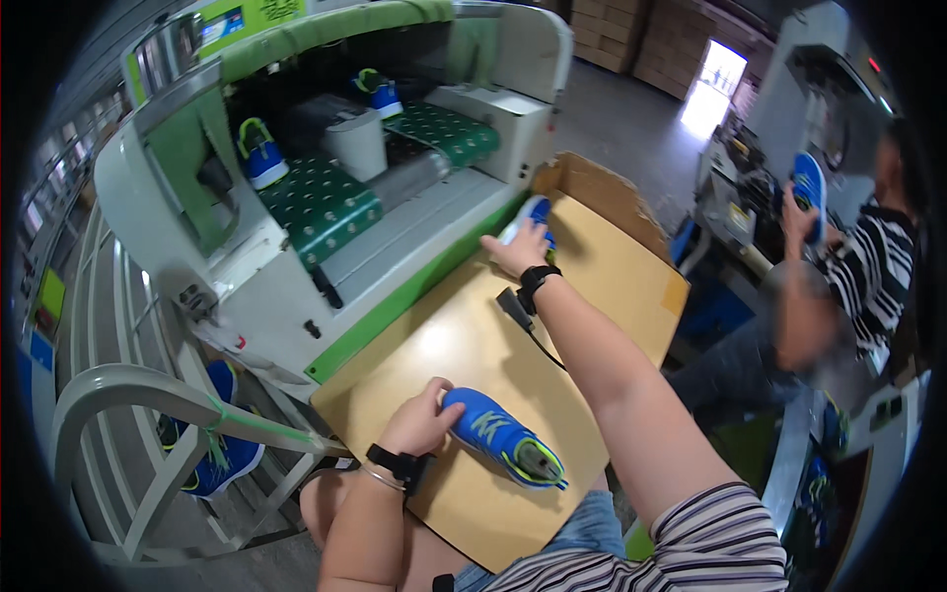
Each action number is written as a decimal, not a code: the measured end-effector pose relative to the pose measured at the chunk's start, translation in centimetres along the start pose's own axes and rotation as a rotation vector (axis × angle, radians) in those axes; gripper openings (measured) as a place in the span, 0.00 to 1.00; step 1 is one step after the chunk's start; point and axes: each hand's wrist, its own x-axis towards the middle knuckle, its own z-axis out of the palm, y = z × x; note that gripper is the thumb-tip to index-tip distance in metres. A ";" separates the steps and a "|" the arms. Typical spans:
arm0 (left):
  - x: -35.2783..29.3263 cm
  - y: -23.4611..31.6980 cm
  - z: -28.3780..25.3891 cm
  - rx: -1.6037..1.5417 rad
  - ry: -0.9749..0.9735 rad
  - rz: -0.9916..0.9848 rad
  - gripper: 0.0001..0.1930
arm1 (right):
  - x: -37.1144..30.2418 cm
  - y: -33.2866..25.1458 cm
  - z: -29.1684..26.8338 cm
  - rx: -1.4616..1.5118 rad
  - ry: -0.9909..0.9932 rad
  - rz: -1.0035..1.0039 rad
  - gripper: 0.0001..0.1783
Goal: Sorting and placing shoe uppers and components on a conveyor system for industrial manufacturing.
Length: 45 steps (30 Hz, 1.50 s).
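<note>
A blue sneaker (488,430) with yellow-green lining and laces lies on the tan tabletop close to me, its heel toward the lower right. My left hand (421,422) grips its toe end, thumb on the upper. Farther off, near the cardboard-edged far end of the table, my right hand (520,251) reaches over a second blue sneaker (538,209) with a pale sole, fingers laid across its middle. My palm hides part of that sneaker.
A white-and-green conveyor machine (444,232) borders the table, with two blue sneakers (261,158) on its dotted green belts. Grey metal rails (148,380) stand at left, near more sneakers. A cable (543,345) rests on the table (621,286). At right, a co-worker (858,257) holds a sneaker.
</note>
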 end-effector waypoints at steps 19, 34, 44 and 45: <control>0.8 -3.0 1.0 0.011 0.174 0.092 0.18 | -18.5 15.3 -8.5 0.068 -0.120 -0.480 0.53; -2.9 1.7 3.1 -0.314 0.407 0.289 0.20 | -23.3 16.2 -8.1 0.983 -0.321 -0.026 0.28; -6.2 9.1 4.4 -1.491 -0.325 0.533 0.45 | -32.3 8.1 -15.0 1.101 -0.290 -0.679 0.36; -4.9 8.6 3.2 -1.557 -0.369 0.561 0.45 | -32.6 9.3 -14.0 0.860 -0.185 -0.705 0.36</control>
